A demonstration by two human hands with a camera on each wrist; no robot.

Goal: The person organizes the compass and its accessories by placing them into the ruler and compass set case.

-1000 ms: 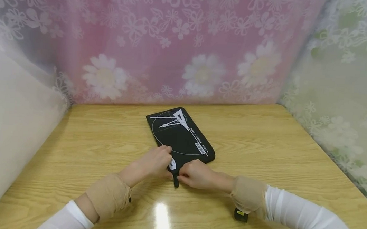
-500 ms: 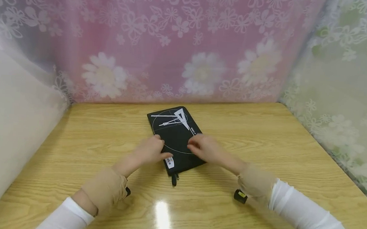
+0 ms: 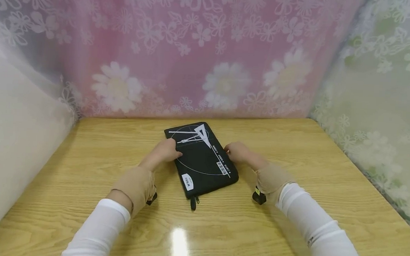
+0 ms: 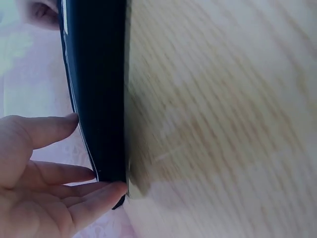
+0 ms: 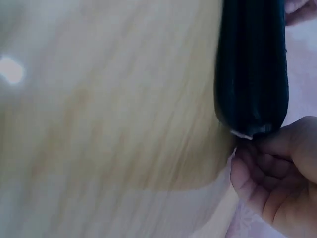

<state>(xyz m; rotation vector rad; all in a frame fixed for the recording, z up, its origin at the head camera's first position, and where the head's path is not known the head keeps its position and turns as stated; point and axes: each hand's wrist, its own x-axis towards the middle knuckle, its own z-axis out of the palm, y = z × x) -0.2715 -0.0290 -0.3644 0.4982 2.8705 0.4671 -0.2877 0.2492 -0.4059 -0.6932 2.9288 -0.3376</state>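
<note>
A flat black zip case [image 3: 198, 157] lies slantwise on the table, printed with a white set square, compass and lettering. Its zip pull [image 3: 193, 203] hangs off the near corner. At the left edge, my left hand [image 3: 163, 151] touches the case; the left wrist view shows a fairly straight thumb and fingers [image 4: 99, 201] against its edge. My right hand [image 3: 237, 152] is at the right edge. In the right wrist view its fingers are curled and, with the thumb, pinch the end of the case [image 5: 252, 69]. The case looks closed.
The wooden table [image 3: 283, 225] runs back to a pink flowered curtain [image 3: 180, 65]. Pale cloth [image 3: 14, 114] hangs on the left and a flowered green curtain [image 3: 383, 114] on the right. Small black wrist cameras [image 3: 259, 197] hang beneath both beige wrist wraps.
Both hands have left the near corner with the zip pull and moved away from the person, spreading to the case's two long edges. The case has hardly moved.
</note>
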